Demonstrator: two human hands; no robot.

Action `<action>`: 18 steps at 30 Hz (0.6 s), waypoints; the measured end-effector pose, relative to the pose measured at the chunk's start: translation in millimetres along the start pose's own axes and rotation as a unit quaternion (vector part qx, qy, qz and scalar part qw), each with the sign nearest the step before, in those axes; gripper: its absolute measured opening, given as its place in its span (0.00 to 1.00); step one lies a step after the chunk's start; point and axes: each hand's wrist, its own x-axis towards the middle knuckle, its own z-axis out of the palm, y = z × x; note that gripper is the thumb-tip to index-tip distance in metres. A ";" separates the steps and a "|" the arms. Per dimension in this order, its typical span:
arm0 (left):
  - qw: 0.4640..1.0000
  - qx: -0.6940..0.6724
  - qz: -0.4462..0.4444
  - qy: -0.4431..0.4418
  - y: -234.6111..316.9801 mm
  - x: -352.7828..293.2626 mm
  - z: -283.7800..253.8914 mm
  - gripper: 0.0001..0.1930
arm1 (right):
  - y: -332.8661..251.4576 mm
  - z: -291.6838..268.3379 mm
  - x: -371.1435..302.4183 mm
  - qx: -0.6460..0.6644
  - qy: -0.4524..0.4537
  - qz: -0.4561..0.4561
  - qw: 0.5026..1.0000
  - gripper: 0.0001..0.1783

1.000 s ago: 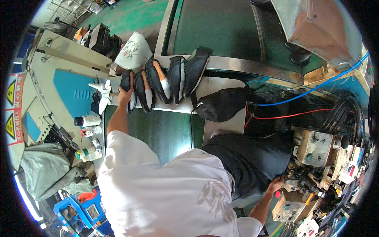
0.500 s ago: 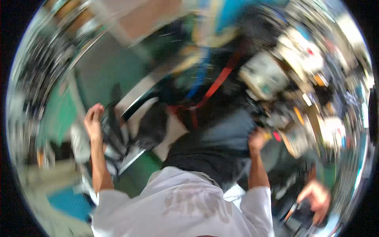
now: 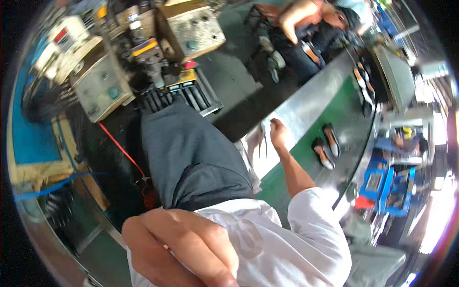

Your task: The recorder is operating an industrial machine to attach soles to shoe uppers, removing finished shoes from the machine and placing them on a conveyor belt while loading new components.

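My left hand (image 3: 181,244) looms large at the lower left, its fingers curled and pressed together in front of my white shirt; whatever it may hold is hidden. My right hand (image 3: 280,136) is closed over the bare metal ledge (image 3: 313,100), beside a thin two-pronged metal tool (image 3: 264,136). Whether the fingers grip this tool I cannot tell. Farther right, a pair of dark shoes with pale insides (image 3: 327,147) rests on the green conveyor belt (image 3: 306,146).
A co-worker (image 3: 306,24) at the top holds a shoe (image 3: 310,51). More shoes (image 3: 365,88) stand along the belt. Pale machine boxes (image 3: 196,31) and a rack of dark bars (image 3: 198,95) lie ahead. A red cord (image 3: 122,150) runs at the left. Blue crates (image 3: 387,189) stand at the right.
My view has swung round to the right, bringing the conveyor and shoes in. My left hand has come up close before my chest; my right hand is now over the metal ledge.
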 end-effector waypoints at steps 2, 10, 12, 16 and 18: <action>0.998 -0.051 -0.014 0.015 -22.2 3.7 4.6 0.08 | 76.5 -68.2 -58.7 -0.004 0.035 0.191 0.981 0.15; 0.992 -0.106 -0.044 0.049 -70.8 16.1 15.2 0.08 | 261.0 -169.6 -455.9 -0.510 -0.340 0.164 0.773 0.14; 0.991 -0.123 -0.059 -0.016 -70.4 14.0 -17.1 0.07 | 296.8 -176.9 -520.8 -0.476 -0.387 0.149 0.776 0.12; 0.993 0.027 -0.084 0.076 -116.7 -5.0 -54.8 0.07 | 359.7 -217.6 -501.7 -0.540 -0.249 0.220 0.773 0.12; 0.954 0.216 -0.205 0.015 -138.2 -0.8 -57.9 0.12 | 331.1 -169.0 -396.7 -0.275 0.007 0.461 0.844 0.39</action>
